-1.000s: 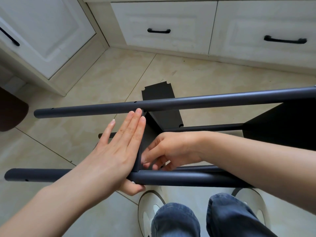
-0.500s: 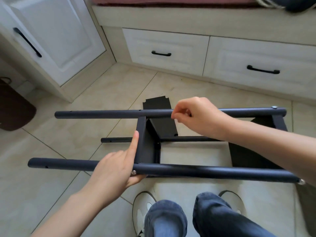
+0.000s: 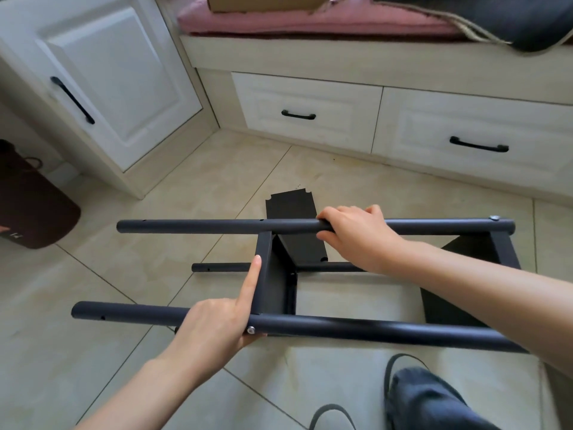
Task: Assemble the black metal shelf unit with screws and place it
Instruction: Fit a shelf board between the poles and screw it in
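Head: shelf unit (image 3: 341,328) between both hands

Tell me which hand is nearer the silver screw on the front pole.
Left. The left hand grips the front pole right beside the silver screw; the right hand holds the far pole, well away.

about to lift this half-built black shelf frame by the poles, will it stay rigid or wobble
The shelf frame probably racks a little: the left pole ends carry empty holes. It looks light, since the right hand on the upper pole and the left hand on the lower pole steady it easily. Smooth round poles may slip.
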Tool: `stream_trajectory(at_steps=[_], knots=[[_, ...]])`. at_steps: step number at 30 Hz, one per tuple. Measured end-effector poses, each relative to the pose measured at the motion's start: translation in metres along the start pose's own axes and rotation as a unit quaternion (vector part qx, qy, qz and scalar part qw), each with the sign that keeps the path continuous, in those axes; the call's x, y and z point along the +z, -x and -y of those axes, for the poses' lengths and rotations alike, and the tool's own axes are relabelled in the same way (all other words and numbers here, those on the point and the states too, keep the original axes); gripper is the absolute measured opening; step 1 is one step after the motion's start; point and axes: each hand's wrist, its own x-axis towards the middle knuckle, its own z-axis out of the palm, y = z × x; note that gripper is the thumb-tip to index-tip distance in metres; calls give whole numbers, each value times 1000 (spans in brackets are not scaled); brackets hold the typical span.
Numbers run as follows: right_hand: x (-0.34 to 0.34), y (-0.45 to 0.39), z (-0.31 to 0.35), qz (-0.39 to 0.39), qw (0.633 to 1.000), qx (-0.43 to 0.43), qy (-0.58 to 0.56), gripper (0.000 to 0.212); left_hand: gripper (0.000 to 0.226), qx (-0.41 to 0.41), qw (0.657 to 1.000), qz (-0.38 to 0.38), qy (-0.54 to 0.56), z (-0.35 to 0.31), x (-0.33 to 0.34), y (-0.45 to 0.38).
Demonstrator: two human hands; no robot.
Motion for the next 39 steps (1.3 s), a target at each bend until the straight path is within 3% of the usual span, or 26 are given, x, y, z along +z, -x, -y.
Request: stream_trajectory(at_steps=[5,9,12,23,32,35,39], knots=[[-4,-3,-2,12,1000,10,-15,22,118,3,999,35,11,-5,-10,-2],[-25,-3,-10,-2,996,48,-75,22,136,21,999,-29,11,-5,-44,-11],[-46,5,-16,-16,992,65,-106,24,132,53,992,-116,-18,-3,-63,-15],[-107,63,-51,-96,963,88,-236,21,113,117,967,-182,-135,-39,-162,-22],[-101,134,-89,-202,848,164,-461,13,112,224,918,-233,-230,-92,-196,-43],[-90,151,-97,-236,788,182,-538,14,114,272,898,-242,-245,-105,-195,-53],[-77,170,-108,-274,684,199,-646,36,111,268,886,-232,-300,-123,-210,-64]])
